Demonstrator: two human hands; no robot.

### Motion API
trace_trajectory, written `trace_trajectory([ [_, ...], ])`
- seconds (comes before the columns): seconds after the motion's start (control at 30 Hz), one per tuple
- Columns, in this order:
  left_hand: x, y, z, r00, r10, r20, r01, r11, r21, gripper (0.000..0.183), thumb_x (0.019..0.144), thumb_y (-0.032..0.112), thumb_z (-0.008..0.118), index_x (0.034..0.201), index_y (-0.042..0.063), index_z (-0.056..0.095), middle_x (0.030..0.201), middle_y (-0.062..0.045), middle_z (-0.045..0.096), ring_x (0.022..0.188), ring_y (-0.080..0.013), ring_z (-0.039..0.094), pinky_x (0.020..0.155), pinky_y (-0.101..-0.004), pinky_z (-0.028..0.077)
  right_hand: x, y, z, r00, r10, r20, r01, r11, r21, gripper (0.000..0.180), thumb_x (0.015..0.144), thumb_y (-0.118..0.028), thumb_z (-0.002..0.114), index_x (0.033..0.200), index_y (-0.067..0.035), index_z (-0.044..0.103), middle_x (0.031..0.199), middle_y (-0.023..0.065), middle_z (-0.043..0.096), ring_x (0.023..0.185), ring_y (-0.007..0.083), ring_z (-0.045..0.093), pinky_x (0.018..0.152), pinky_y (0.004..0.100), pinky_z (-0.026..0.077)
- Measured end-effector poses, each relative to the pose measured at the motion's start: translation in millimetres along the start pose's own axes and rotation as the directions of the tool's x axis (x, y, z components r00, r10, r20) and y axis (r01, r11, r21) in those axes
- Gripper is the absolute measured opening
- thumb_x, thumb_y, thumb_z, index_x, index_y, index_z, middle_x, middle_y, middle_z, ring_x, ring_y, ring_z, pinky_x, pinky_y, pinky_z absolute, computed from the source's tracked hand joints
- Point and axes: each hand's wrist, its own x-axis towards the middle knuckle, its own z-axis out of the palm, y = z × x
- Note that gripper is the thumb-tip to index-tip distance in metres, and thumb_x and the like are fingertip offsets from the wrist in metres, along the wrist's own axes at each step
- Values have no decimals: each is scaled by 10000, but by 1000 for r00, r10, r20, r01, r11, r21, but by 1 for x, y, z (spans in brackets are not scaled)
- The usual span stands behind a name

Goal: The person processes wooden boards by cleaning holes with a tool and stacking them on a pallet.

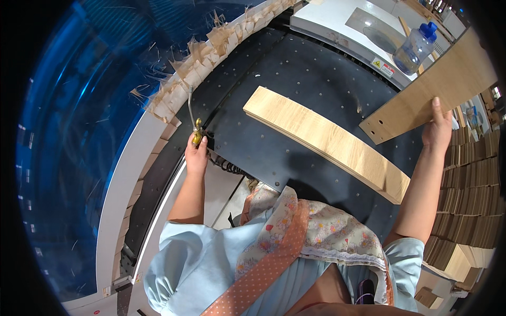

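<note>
My left hand is closed around a brass-coloured air blow gun, whose thin bent metal nozzle points up and away from me. With my right hand I grip the edge of a wide wooden panel, thumb on its face; it is tilted and has a few dark holes near its lower left end. Between my hands, a short stack of narrow wood-grain boards lies on a dark table dotted with small round studs. The boards' right end is beside my right forearm.
A blue machine cover edged with torn tape stands at left. A blue-capped plastic bottle rests on a white machine housing at the top right. Stacked boards fill the right side. A coiled hose hangs by the table's near edge.
</note>
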Motion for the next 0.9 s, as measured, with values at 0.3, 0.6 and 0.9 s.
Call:
trace_trajectory([
  [0.3,-13,9,-42,964,-163,208,-56,643,764,347,808,283,674,1005,15,571,981,-227,599,905,-419,579,778,-474,469,-20,33,6,996,-76,39,70,987,143,222,888,-59,609,1103,-27,568,1056,68,635,965,145,585,875,293,438],
  [0.6,-61,79,22,120,-497,859,-135,849,510,303,872,310,615,904,8,619,717,-69,642,643,-148,608,580,-301,488,-20,35,-33,997,-77,-19,79,983,164,217,905,-120,602,1097,-29,557,1076,63,625,966,158,584,873,314,455],
  [0.9,-51,168,155,204,97,974,-154,986,-66,174,856,70,646,1007,35,568,732,16,519,696,-76,509,643,-227,443,-17,11,-59,965,-246,-87,261,920,293,179,901,-93,600,1067,-41,558,1069,66,632,978,155,590,891,299,454],
])
